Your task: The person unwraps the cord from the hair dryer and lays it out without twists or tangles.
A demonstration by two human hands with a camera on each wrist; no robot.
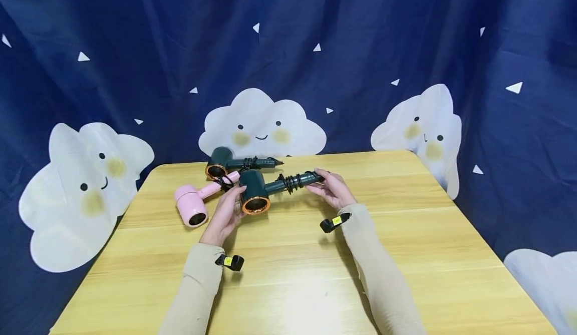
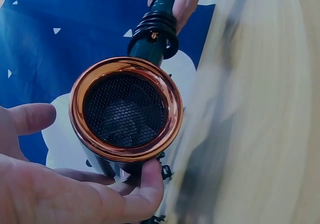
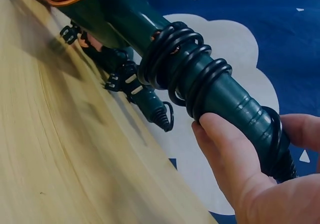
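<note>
A dark green hair dryer [image 1: 253,187] with a copper rim is held above the table, its black cord wound round the handle. My left hand [image 1: 227,212] holds the barrel from the left, with fingers under it in the left wrist view. My right hand [image 1: 332,190] grips the handle's end between thumb and fingers, seen close in the right wrist view. Left of the barrel, a pink hair dryer [image 1: 190,205] lies on the table, its handle partly hidden behind the held one. Farther back lies a second dark green hair dryer [image 1: 221,158], also cord-wrapped.
The wooden table [image 1: 405,255] spreads under both arms, its far edge just behind the rear dryer. A blue curtain [image 1: 288,64] with white cloud faces hangs behind and at both sides. A black strap device [image 1: 335,222] sits on each wrist.
</note>
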